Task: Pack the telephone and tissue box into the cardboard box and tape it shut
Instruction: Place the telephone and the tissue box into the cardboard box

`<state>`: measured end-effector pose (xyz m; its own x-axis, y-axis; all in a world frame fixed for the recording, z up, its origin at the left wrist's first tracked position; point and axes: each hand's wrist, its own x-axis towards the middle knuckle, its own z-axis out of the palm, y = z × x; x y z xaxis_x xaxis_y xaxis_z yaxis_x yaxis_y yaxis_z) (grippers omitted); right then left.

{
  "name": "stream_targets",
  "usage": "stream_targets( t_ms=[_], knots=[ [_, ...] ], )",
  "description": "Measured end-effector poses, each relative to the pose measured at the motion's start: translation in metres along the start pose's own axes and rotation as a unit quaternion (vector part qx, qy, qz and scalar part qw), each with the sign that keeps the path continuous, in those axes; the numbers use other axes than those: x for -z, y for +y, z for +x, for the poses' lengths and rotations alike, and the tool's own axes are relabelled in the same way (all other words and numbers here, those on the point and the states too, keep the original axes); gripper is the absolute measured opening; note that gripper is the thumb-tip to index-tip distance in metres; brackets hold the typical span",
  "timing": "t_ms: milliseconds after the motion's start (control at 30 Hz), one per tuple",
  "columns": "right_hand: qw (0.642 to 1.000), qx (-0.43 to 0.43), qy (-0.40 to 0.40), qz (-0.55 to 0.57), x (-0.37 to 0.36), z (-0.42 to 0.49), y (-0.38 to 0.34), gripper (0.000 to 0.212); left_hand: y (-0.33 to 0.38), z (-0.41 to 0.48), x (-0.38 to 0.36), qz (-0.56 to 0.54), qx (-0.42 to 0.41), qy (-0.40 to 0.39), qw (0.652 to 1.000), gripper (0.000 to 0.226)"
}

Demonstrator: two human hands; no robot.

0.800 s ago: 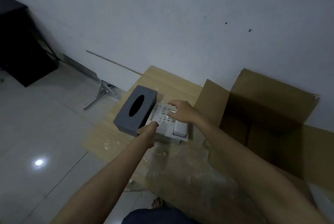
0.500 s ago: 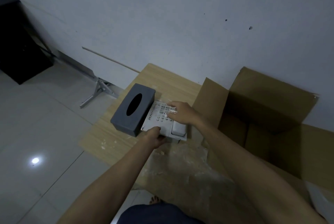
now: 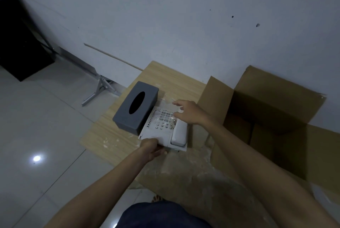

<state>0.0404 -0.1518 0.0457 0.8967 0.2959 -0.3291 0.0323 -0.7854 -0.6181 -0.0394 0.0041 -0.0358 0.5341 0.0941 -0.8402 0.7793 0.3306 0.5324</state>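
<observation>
- The white telephone lies flat on the wooden table, with its keypad facing up and its handset resting in the cradle on its right side.
- The left hand grips the near edge of the telephone, with the fingers curled round that edge.
- The right hand is over the far right part of the keypad. Its fingers are loosely spread and hold nothing. I cannot tell whether they touch the keys.
- Something thin, clear and shiny covers the keypad area under the right hand.
- The grey tissue box stands on the table just beside the telephone's left side, with its dark oval slot facing up. The two look to be touching along that side.
- The cardboard box sits to the right of the telephone, against the wall. Its flaps are open and its inside is in shadow.
- Neither the telephone nor the tissue box is in the cardboard box.
- On the tiled floor to the left, a metal bracket stands by the wall, and a dark cabinet is further left.
</observation>
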Motion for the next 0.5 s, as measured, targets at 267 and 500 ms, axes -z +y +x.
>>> stream_targets(
  t_ms=[267, 500],
  knots=[
    [1.0, 0.021, -0.004, 0.002, 0.0, -0.005, -0.001, 0.051, -0.022, -0.009, 0.044, -0.018, 0.004, 0.032, 0.999, 0.017],
    [0.999, 0.028, -0.008, 0.014, -0.001, -0.004, -0.007, 0.05, -0.039, -0.013, 0.033, -0.066, -0.028, -0.019, 0.997, 0.028]
  ],
)
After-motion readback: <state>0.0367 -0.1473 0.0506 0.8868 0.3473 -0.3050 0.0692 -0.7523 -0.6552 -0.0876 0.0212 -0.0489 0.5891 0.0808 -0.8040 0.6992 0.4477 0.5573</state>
